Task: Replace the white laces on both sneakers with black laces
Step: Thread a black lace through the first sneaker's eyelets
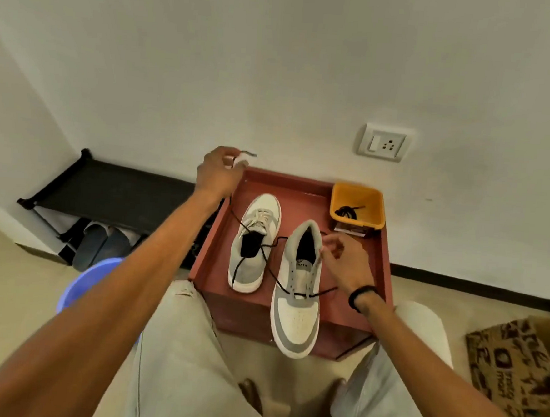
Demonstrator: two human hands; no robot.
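Observation:
Two grey-and-white sneakers lie on a red-brown low table (301, 187). The left sneaker (249, 271) has white laces (260, 218) in it. The right sneaker (295, 317) has a black lace (271, 271) through its lowest eyelets. My left hand (217, 173) is raised past the table's far left corner and pinches one end of that lace, which runs slack across the left sneaker. My right hand (343, 260) is beside the right sneaker's collar, fingers curled, and seems to pinch the lace's other part. A second black lace (348, 211) lies in a yellow bin (375, 202).
A black shoe rack (115, 190) with slippers (102, 245) stands left against the wall. A blue basin (89, 280) sits on the floor by my left knee. A patterned box (516, 365) is at the right. A wall socket (384, 142) is above the table.

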